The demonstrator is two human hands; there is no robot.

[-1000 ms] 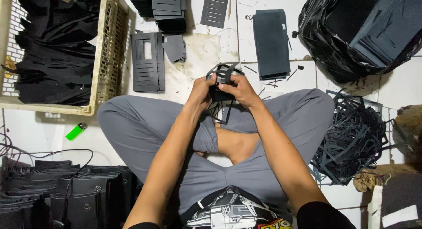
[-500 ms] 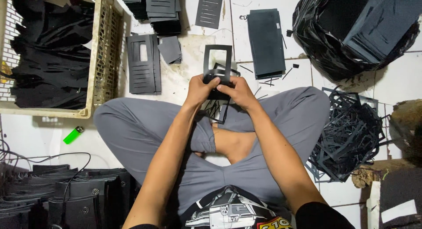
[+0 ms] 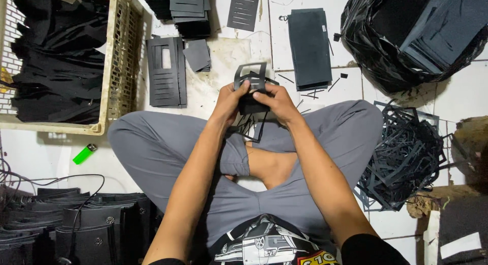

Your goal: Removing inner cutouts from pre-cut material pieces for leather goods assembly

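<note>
I sit cross-legged on a tiled floor in grey trousers. My left hand (image 3: 230,101) and my right hand (image 3: 276,101) both grip a black die-cut sheet piece (image 3: 251,81) held over my knees. Its cut-out frame sticks up above my fingers, and thin black offcut strips (image 3: 253,127) hang below my hands. Just beyond my hands lies a stack of slotted black pieces (image 3: 165,71) and a small stack of black squares (image 3: 197,55).
A cream plastic basket (image 3: 119,56) full of black pieces stands at the left. A black bag (image 3: 386,56) with sheets is at the top right, a heap of black offcut frames (image 3: 404,158) at the right, a plain sheet stack (image 3: 309,47) ahead, a green lighter (image 3: 84,154) at the left.
The piece in my hands has gone from bunched between the fingers to flat with its frame sticking up. Both hands stayed over my knees.
</note>
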